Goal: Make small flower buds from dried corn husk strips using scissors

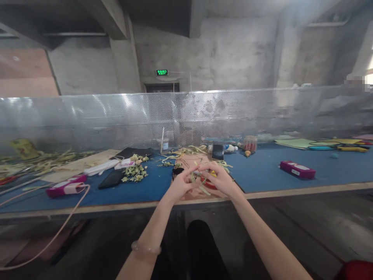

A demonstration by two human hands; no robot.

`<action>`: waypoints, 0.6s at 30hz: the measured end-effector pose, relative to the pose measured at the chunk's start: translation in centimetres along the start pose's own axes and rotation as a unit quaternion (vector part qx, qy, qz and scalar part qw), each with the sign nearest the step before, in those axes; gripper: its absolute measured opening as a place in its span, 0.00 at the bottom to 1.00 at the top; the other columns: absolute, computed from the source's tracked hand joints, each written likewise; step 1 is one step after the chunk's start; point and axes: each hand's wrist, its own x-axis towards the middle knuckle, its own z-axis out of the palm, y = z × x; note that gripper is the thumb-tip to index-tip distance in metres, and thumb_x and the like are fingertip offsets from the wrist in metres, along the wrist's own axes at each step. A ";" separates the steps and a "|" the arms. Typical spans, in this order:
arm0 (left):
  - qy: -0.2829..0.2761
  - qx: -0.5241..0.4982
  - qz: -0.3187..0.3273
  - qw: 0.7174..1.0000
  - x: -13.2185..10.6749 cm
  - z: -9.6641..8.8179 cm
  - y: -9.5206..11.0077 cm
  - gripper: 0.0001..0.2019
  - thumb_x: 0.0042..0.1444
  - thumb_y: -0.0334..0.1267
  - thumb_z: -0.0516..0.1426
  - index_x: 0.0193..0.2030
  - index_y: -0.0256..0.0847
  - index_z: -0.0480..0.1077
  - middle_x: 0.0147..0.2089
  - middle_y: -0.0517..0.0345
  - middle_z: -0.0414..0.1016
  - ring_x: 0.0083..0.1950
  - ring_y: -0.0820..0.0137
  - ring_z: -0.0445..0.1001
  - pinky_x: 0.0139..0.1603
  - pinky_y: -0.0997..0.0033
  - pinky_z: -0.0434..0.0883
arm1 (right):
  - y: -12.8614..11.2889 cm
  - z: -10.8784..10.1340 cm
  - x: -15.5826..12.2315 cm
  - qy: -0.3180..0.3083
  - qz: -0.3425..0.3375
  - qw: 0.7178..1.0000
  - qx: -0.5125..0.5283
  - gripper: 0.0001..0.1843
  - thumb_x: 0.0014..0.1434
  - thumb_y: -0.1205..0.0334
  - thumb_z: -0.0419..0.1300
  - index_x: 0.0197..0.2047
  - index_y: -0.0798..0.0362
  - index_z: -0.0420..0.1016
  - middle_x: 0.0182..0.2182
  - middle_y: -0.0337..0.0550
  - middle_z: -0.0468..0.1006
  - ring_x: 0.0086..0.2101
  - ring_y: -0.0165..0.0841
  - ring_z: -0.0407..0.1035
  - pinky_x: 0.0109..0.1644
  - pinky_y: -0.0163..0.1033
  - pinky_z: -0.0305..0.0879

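Note:
My left hand [181,186] and my right hand [220,179] meet over a tan board [183,160] at the table's front edge. Their fingers are bent and close together around a thin pale green strip [206,190], whose exact kind is not clear. Red-handled scissors [210,184] lie just behind, partly covered by my right hand. A small black object [177,171] rests by my left fingers. More pale green strips [192,149] are spread at the back of the board, and a black phone [217,151] is propped there.
On the blue table [256,175], small green flower-like pieces [135,173] lie beside a dark phone [112,179]. Purple boxes [297,169] sit on both sides. A cup [165,144] and a jar [250,144] stand near the perforated metal screen [116,116]. A cable [72,216] hangs over the left edge.

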 end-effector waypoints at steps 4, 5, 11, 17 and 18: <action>0.007 -0.012 0.006 1.000 0.1 0.1 0.0 0.36 0.42 0.42 0.63 0.60 0.43 0.58 0.23 0.65 0.64 0.22 0.79 0.55 0.24 0.76 0.57 | -0.4 0.2 -0.1 -0.015 -0.005 1.000 0.018 0.09 0.57 0.58 0.54 0.37 0.48 0.75 0.38 0.42 0.77 0.40 0.36 0.66 0.46 0.43 0.59; 0.009 -0.015 0.007 1.000 0.0 0.2 0.0 0.36 0.42 0.42 0.63 0.60 0.43 0.58 0.23 0.64 0.65 0.23 0.78 0.56 0.24 0.76 0.58 | -0.5 0.2 -0.2 -0.018 -0.005 1.000 0.014 0.09 0.57 0.58 0.54 0.37 0.48 0.75 0.38 0.42 0.77 0.41 0.37 0.66 0.46 0.44 0.59; 0.012 -0.032 0.002 0.999 -0.1 0.3 0.2 0.37 0.41 0.43 0.63 0.59 0.41 0.59 0.30 0.57 0.72 0.24 0.77 0.61 0.26 0.75 0.60 | -0.4 0.4 -0.2 -0.010 0.009 1.000 -0.014 0.05 0.54 0.61 0.57 0.35 0.50 0.73 0.36 0.41 0.74 0.38 0.35 0.65 0.44 0.42 0.60; -0.006 -0.052 -0.008 0.999 -0.1 0.3 0.2 0.36 0.42 0.41 0.63 0.60 0.44 0.58 0.32 0.57 0.73 0.23 0.78 0.61 0.25 0.75 0.61 | -0.5 0.3 -0.1 -0.041 0.016 0.999 0.026 0.04 0.55 0.62 0.57 0.31 0.51 0.71 0.33 0.40 0.74 0.37 0.34 0.66 0.43 0.40 0.60; -0.009 -0.053 -0.008 0.999 0.0 0.3 0.1 0.35 0.42 0.40 0.63 0.60 0.44 0.58 0.32 0.57 0.72 0.23 0.79 0.60 0.25 0.76 0.61 | -0.6 0.3 0.0 -0.042 0.019 0.999 0.024 0.04 0.54 0.62 0.57 0.31 0.51 0.72 0.33 0.40 0.74 0.37 0.34 0.66 0.43 0.41 0.60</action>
